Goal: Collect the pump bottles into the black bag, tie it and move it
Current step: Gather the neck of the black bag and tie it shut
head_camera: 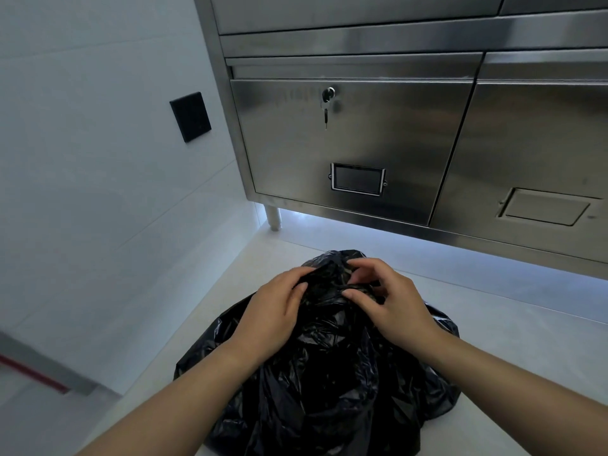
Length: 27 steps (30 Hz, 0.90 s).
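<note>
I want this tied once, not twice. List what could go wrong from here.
1. The left hand and right hand pinch only the crumpled neck of the black bag; the thin plastic might slip or tear, leaving a loose knot.
2. The bag bulges on the floor close to the steel cabinet; lifting it could catch the dangling key.
3. What is inside is hidden, so whether collecting is complete cannot be told.

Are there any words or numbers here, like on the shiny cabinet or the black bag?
No readable words or numbers anywhere.
Label holder on the steel cabinet door: dark and blank.
Faint marks left of the lock: too blurred to tell if they are letters.
Black bag: no print shows.
Black wall plate: plain.
</note>
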Each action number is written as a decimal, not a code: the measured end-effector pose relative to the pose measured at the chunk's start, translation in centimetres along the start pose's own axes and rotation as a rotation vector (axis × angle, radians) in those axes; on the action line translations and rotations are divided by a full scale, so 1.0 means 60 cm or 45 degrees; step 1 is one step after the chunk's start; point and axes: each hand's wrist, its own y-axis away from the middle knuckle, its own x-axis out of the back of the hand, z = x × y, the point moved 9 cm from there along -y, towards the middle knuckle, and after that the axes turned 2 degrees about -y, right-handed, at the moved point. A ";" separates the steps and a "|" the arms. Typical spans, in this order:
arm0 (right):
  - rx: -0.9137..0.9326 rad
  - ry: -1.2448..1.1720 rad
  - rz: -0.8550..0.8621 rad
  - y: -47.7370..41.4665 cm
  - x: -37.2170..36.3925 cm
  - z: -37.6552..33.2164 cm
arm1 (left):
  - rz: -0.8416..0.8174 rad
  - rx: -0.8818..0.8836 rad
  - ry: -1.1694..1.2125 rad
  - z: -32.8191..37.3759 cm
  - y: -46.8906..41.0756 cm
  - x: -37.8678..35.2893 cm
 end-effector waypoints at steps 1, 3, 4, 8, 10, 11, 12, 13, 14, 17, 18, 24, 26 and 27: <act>-0.006 -0.018 0.012 -0.001 0.000 -0.001 | 0.009 -0.011 -0.029 0.003 -0.003 0.000; -0.013 -0.041 0.028 0.000 -0.001 -0.003 | -0.022 -0.020 -0.079 0.006 -0.006 -0.006; -0.014 -0.042 0.027 0.000 -0.002 -0.003 | -0.056 -0.016 -0.099 0.006 -0.006 -0.012; -0.005 -0.002 -0.017 0.001 -0.006 -0.005 | -0.203 0.002 -0.156 0.003 -0.001 -0.030; 0.014 0.030 -0.030 0.000 -0.007 -0.003 | -0.267 -0.029 -0.188 0.005 0.001 -0.035; 0.029 0.054 -0.042 -0.001 -0.008 -0.003 | -0.295 -0.051 -0.210 0.007 0.002 -0.038; 0.037 0.082 -0.064 -0.002 -0.009 -0.002 | -0.313 -0.071 -0.230 0.007 0.002 -0.041; 0.042 0.128 -0.101 -0.004 -0.010 -0.002 | -0.316 -0.085 -0.239 0.008 0.002 -0.042; 0.058 0.197 -0.151 -0.006 -0.011 -0.002 | -0.306 -0.094 -0.236 0.008 0.002 -0.043; 0.060 0.324 -0.324 -0.008 -0.022 0.003 | -0.277 -0.110 -0.193 0.009 0.000 -0.045; -0.014 0.272 -0.353 -0.007 -0.026 0.010 | -0.261 -0.099 -0.158 0.007 -0.001 -0.044; -0.407 -0.230 -0.334 0.018 -0.065 0.045 | -0.105 0.231 -0.002 -0.045 0.012 -0.041; -0.427 -0.269 -0.284 0.016 -0.067 0.046 | -0.189 0.375 0.150 -0.060 0.019 -0.055; -0.432 -0.268 -0.255 0.015 -0.066 0.047 | -0.230 0.424 0.232 -0.063 0.022 -0.060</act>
